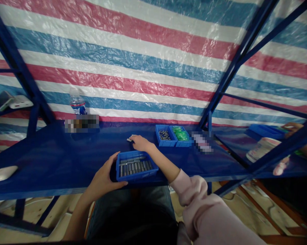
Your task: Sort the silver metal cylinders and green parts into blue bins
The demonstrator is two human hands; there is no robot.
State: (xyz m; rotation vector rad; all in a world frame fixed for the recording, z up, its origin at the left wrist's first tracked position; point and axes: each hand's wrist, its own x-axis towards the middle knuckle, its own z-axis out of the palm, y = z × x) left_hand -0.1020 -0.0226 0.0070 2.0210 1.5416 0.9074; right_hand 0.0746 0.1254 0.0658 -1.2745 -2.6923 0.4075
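My left hand [106, 176] grips the left end of a blue plastic bin [138, 176], thumb along the near side and fingers at the far corner. Rows of small grey metal bars [136, 166] lie side by side in that bin, with a few lying crosswise at the back. Beyond the bin, my right hand [140, 142] is low over the tabletop, its fingers closed around a small pale piece [129, 140] that is too small to name. My right forearm passes over the bin's right corner.
Behind stand two joined blue bins, one with small metal parts [164, 135], one with green packets [180, 133]. A water bottle [78, 104] is at the back left, a white object [3, 174] at the left edge. At right, another person's hand [293, 128] is beyond the blue frame [235, 64].
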